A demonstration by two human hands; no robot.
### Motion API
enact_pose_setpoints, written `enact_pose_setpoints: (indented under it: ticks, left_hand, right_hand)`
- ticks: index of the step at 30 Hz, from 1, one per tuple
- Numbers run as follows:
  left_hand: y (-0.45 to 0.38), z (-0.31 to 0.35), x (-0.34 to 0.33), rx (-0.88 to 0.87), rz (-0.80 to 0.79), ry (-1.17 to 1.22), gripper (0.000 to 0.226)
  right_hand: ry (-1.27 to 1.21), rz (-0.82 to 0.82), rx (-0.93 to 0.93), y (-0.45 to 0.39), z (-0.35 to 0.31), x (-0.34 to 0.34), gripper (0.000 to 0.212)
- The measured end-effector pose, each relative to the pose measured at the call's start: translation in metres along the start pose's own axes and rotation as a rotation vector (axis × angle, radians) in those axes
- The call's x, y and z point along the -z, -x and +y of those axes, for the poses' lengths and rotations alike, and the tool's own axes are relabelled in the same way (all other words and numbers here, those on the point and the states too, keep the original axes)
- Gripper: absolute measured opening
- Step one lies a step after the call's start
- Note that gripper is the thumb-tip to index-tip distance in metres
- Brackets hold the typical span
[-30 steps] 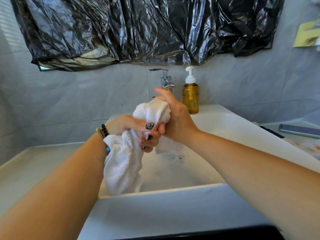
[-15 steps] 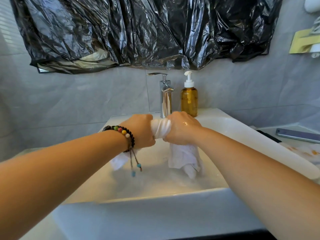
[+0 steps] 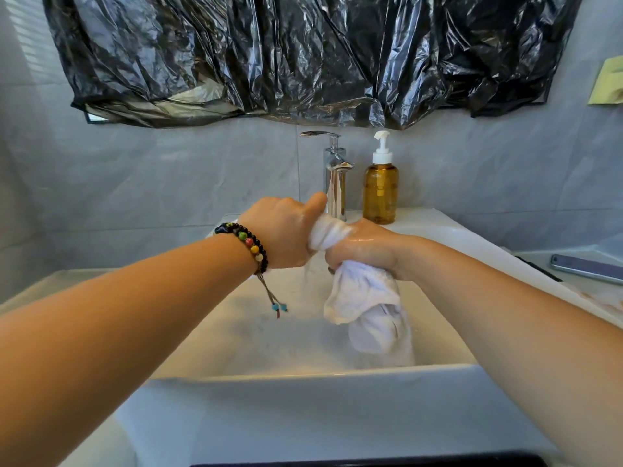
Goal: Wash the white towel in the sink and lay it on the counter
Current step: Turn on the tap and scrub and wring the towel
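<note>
The white towel is wet and twisted tight in the middle. It is held up over the sink. One end hangs down in a bunch into the white sink, which has cloudy water inside.

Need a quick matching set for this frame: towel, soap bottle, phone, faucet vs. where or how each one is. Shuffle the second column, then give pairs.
1. white towel
2. soap bottle
3. phone
4. faucet

A. lying flat on the counter at far right
B. amber, with a white pump
C. chrome, behind the hands
D. twisted between both hands over the sink

Pairs: 1-D, 2-B, 3-A, 4-C
</note>
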State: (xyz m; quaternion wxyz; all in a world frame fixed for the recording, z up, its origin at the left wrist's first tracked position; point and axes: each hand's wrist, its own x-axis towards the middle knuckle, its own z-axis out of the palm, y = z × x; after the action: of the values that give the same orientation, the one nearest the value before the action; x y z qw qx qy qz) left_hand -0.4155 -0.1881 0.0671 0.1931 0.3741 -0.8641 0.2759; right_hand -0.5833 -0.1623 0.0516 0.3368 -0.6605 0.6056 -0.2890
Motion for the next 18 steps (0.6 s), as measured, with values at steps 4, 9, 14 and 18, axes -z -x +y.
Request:
enact_pose_setpoints:
  ticks: [4, 9, 14, 18]
  left_hand:
    - [0.015, -0.002, -0.027, -0.082, 0.204, 0.143, 0.055]
    - [0.022, -0.012, -0.033, 0.286, 0.358, 0.539, 0.036]
    - [0.022, -0.020, -0.022, 0.646, 0.272, 0.940, 0.031]
    - [0.020, -0.013, -0.015, 0.643, 0.266, 1.120, 0.017]
  right_hand:
    - [-0.030, 0.009, 0.063, -0.001, 0.009, -0.002, 0.023]
    - [-0.407, -0.019, 0.102, -0.005, 0.014, 0.014, 0.045]
    - [-0.395, -0.077, 0.111, -0.014, 0.018, 0.004, 0.089]
    - [-0.203, 0.015, 0.108, -0.021, 0.019, -0.020, 0.124]
